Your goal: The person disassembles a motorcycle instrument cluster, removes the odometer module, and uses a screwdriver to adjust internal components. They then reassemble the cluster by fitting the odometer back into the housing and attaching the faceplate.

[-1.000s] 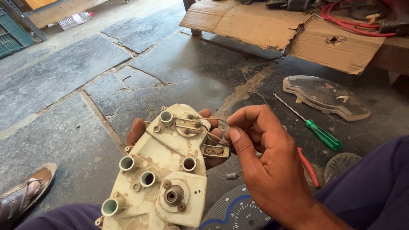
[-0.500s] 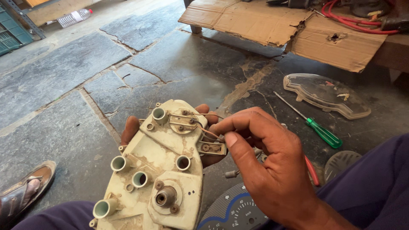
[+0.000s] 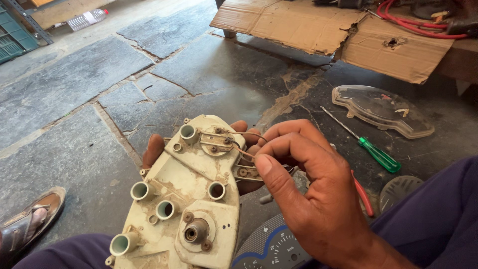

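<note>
The stone floor (image 3: 74, 89) carries a clear cover (image 3: 383, 110) and a green screwdriver (image 3: 371, 149). Above it, the left hand (image 3: 164, 149) cups the cream instrument housing (image 3: 186, 199) from beneath, grip closed around it. The right hand (image 3: 313, 194) pinches a thin wire (image 3: 244, 152) at the housing's right edge.

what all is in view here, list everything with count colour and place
instrument cluster housing: 1, cream, back side up, centre
thin wire: 1, pale, on housing's upper right
screwdriver: 1, green handle, floor right
clear lens cover: 1, transparent, floor upper right
gauge dial face: 1, grey-blue, bottom centre
cardboard: brown, top
red hose: 1, top right
plastic bottle: 1, clear, top left
sandal: 1, brown, bottom left
left hand: under housing
right hand: pinching wire
</note>
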